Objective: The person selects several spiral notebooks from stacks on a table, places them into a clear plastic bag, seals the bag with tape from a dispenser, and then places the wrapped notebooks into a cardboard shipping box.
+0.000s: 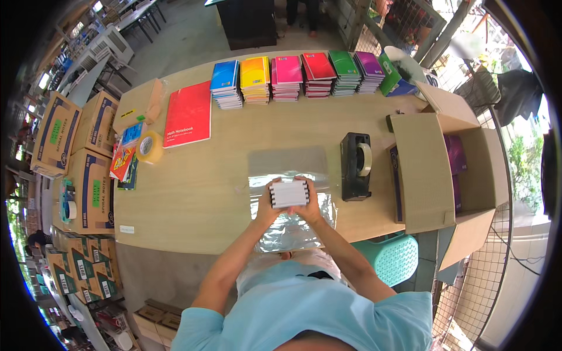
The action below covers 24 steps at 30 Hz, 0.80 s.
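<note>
Tan table (187,187), notebook stacks (287,71), clear plastic (287,161)

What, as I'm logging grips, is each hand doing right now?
Left hand: closed around the left side of a white layered stack.
Right hand: closed around the stack's right side.

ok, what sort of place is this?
Probably a stationery packing workspace: stacks of colourful notebooks line the table's far edge, with an open carton and a black tape dispenser at right.
</note>
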{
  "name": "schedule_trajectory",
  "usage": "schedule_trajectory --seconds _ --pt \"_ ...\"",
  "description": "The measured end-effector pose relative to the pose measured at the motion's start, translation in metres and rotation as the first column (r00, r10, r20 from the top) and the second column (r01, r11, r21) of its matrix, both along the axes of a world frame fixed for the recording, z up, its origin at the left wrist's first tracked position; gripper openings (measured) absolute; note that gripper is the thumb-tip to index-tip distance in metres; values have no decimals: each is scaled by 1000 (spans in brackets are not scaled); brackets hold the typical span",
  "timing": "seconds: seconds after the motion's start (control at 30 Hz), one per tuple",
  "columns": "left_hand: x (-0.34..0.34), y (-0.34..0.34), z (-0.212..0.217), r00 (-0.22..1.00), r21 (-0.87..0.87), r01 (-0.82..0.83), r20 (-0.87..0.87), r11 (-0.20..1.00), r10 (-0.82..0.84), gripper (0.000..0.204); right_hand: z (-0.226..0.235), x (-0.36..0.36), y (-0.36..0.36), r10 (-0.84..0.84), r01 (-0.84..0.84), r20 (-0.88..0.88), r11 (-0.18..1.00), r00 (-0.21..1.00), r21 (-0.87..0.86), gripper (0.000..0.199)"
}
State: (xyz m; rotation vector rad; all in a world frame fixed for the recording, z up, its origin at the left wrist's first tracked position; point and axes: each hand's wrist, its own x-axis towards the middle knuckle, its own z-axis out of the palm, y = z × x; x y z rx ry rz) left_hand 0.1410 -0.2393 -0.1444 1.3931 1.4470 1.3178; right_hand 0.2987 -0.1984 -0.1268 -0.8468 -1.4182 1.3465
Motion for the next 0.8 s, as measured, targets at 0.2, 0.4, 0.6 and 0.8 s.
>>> schedule_trajectory --seconds 0.2,0.4,0.6,0.8 --pt "6 5 23 992 -240 109 93 965 -89 92 -6 1 9 -80 76 -38 991 996 -108 106" --pt "-45 -48 30 932 -117 -48 -361 992 3 116 62 39 62 213 -195 323 977 922 -89 90" --pt "-80 -62 48 727 -243 -95 -679 965 -100 133 59 -15 98 454 -509 738 843 499 -175 81" --pt "-88 -63 47 704 -266 -71 -697 961 -141 140 69 -55 99 521 -606 833 729 189 -318 86"
